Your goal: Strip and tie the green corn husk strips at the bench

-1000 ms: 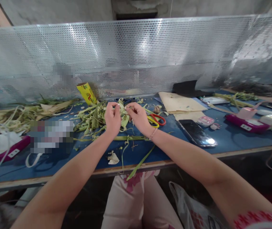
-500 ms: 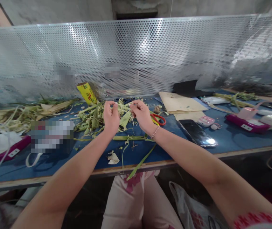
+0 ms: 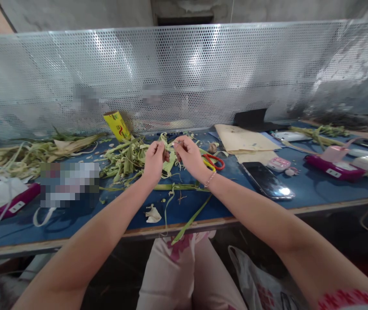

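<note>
On the blue bench (image 3: 190, 209), the heap of leaf pieces (image 3: 121, 164) looks already torn and curled, while the long green strip (image 3: 177, 187), in front, seems whole. The left hand (image 3: 153, 164) and right hand (image 3: 190, 160) have fingers narrow, pinched together; what they hold, I cannot tell. Between them is one pale leaf (image 3: 169, 167), seemingly not yet shredded
</note>
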{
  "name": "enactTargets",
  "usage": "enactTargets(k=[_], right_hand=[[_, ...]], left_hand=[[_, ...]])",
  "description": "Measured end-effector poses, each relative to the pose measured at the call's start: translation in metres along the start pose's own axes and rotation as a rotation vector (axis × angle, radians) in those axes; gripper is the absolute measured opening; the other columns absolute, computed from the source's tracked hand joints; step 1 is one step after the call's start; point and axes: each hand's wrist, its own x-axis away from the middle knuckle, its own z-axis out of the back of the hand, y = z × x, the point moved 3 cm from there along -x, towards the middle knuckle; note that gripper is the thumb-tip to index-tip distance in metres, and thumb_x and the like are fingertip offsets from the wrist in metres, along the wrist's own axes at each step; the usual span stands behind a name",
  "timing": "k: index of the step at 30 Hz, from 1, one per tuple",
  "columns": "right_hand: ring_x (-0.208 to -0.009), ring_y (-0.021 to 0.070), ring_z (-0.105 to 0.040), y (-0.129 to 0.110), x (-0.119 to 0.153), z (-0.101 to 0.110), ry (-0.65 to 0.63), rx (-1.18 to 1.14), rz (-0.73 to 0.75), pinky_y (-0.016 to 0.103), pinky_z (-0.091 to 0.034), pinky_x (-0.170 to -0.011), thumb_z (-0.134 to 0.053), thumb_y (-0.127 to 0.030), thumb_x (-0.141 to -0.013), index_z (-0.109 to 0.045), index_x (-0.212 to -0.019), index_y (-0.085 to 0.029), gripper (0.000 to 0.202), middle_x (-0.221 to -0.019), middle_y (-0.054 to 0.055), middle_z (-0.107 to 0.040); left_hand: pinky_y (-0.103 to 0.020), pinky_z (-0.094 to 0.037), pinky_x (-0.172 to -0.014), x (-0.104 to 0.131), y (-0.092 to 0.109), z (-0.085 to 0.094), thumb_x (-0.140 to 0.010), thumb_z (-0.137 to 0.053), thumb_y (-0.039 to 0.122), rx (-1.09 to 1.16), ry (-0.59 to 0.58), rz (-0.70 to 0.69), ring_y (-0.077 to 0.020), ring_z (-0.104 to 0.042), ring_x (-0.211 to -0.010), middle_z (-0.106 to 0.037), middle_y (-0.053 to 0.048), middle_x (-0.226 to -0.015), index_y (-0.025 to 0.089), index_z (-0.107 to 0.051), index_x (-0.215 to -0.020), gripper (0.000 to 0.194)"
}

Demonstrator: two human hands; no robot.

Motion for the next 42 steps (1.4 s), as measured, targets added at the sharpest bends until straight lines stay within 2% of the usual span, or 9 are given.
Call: enactTargets(k=[6, 9, 13, 21, 28, 33, 37, 40, 42], right_hand=[[-0.043, 0.0070, -0.040, -0.007, 0.004, -0.002, 0.014, 0.021, 0.005, 0.021, -0.035, -0.046, -0.047, -0.028, -0.078, -0.046, -0.079, -0.021, 0.007, -0.053, -0.007, -0.040], [-0.043, 0.0061, -0.039, -0.007, 0.004, -0.003, 0.030, -0.047, -0.004, 0.020, -0.035, -0.045, -0.047, -0.029, -0.078, -0.046, -0.079, -0.021, 0.008, -0.052, -0.007, -0.038], [-0.043, 0.0052, -0.038, -0.002, 0.002, -0.004, 0.053, -0.189, -0.033, 0.019, -0.034, -0.043, -0.049, -0.031, -0.077, -0.045, -0.078, -0.021, 0.011, -0.053, -0.007, -0.039], [-0.042, 0.0036, -0.034, 0.000, 0.001, -0.004, 0.089, -0.484, -0.156, 0.018, -0.031, -0.041, -0.055, -0.029, -0.072, -0.043, -0.072, -0.021, 0.014, -0.053, -0.009, -0.034], [-0.040, 0.0029, -0.032, 0.003, -0.005, 0.002, 0.090, -0.494, -0.166, 0.017, -0.028, -0.039, -0.056, -0.028, -0.071, -0.043, -0.070, -0.020, 0.015, -0.051, -0.009, -0.032], [-0.040, 0.0044, -0.037, 0.002, -0.008, 0.004, 0.020, -0.353, -0.125, 0.019, -0.035, -0.042, -0.055, -0.033, -0.073, -0.043, -0.075, -0.021, 0.017, -0.051, -0.009, -0.037], [-0.044, 0.0052, -0.044, 0.001, -0.007, 0.002, -0.051, -0.348, -0.218, 0.020, -0.041, -0.045, -0.058, -0.042, -0.070, -0.040, -0.073, -0.021, 0.028, -0.052, -0.008, -0.041], [-0.044, 0.0048, -0.043, 0.002, -0.005, 0.001, -0.175, -0.292, -0.264, 0.019, -0.040, -0.045, -0.059, -0.049, -0.066, -0.041, -0.065, -0.019, 0.035, -0.051, -0.007, -0.043], [-0.044, 0.0044, -0.043, 0.003, -0.005, 0.000, -0.269, -0.249, -0.229, 0.019, -0.040, -0.045, -0.060, -0.049, -0.066, -0.043, -0.061, -0.017, 0.036, -0.051, -0.006, -0.045]], left_hand=[[-0.022, -0.028, -0.044, 0.007, 0.014, 0.006, -0.079, -0.043, 0.046, -0.312, 0.141, -0.169, -0.0070, -0.034, -0.039, -0.035, 0.007, -0.043, 0.020, -0.041, -0.066, 0.029], [-0.022, -0.026, -0.045, 0.007, 0.020, 0.006, -0.079, -0.043, 0.047, -0.398, 0.142, -0.228, -0.0064, -0.032, -0.040, -0.034, 0.007, -0.045, 0.019, -0.043, -0.067, 0.030], [-0.022, -0.023, -0.045, 0.004, 0.019, 0.008, -0.078, -0.042, 0.049, -0.404, 0.136, -0.284, -0.0057, -0.029, -0.042, -0.033, 0.006, -0.050, 0.018, -0.044, -0.071, 0.032], [-0.022, -0.019, -0.042, 0.005, 0.014, 0.007, -0.077, -0.044, 0.050, -0.318, 0.087, -0.238, -0.0054, -0.023, -0.038, -0.026, 0.008, -0.046, 0.019, -0.042, -0.070, 0.031], [-0.022, -0.015, -0.038, 0.003, 0.011, 0.002, -0.076, -0.047, 0.049, -0.151, 0.010, -0.134, -0.0053, -0.018, -0.031, -0.018, 0.010, -0.038, 0.021, -0.039, -0.069, 0.030], [-0.021, -0.015, -0.037, -0.002, 0.008, 0.006, -0.075, -0.048, 0.049, -0.192, -0.010, -0.127, -0.0056, -0.022, -0.031, -0.023, 0.009, -0.038, 0.021, -0.042, -0.071, 0.028], [-0.021, -0.016, -0.037, -0.004, 0.004, 0.008, -0.075, -0.048, 0.049, -0.211, -0.008, -0.104, -0.0054, -0.023, -0.032, -0.024, 0.009, -0.039, 0.021, -0.042, -0.072, 0.028], [-0.021, -0.017, -0.037, -0.005, 0.004, 0.008, -0.076, -0.048, 0.049, -0.200, -0.013, -0.089, -0.0055, -0.023, -0.031, -0.024, 0.010, -0.038, 0.021, -0.041, -0.071, 0.028], [-0.021, -0.018, -0.037, -0.005, 0.005, 0.008, -0.075, -0.047, 0.049, -0.211, -0.024, -0.081, -0.0059, -0.024, -0.031, -0.025, 0.010, -0.037, 0.021, -0.040, -0.069, 0.030]])
